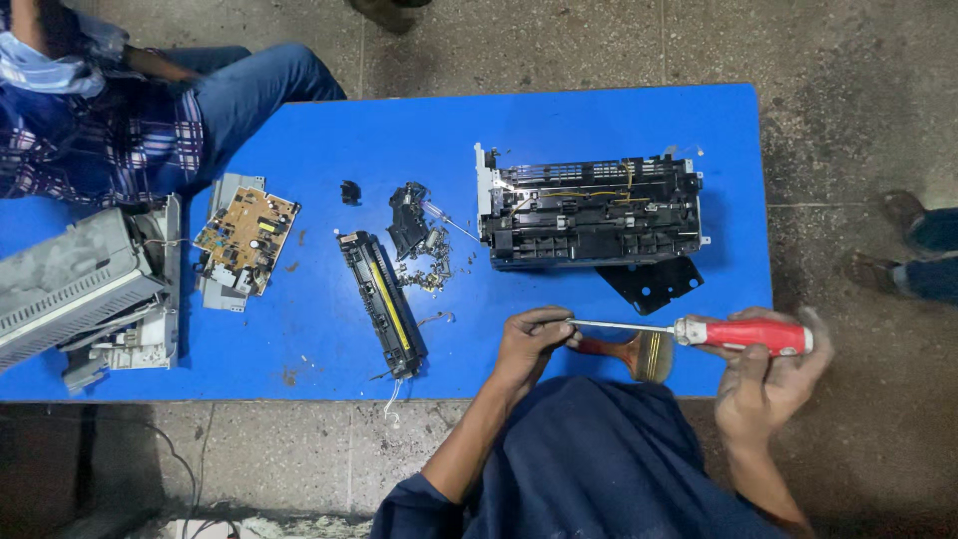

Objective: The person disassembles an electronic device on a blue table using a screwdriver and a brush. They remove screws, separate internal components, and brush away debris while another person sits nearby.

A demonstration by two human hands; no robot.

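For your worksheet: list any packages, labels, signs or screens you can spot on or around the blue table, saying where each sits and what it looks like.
No packages, labels, signs or screens can be made out.
Nearest thing: a circuit board, left on the blue table, flat, tan with small dark parts; any marking on it is too small to tell.

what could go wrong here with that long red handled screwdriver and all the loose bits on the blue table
1. The left hand pinches the tip of the red-handled metal screwdriver that the right hand grips; a slip could jab the fingers.
2. The wooden-handled paintbrush lies under the shaft at the blue table edge and might get knocked off.
3. The pile of small loose screws and parts could scatter and get lost.
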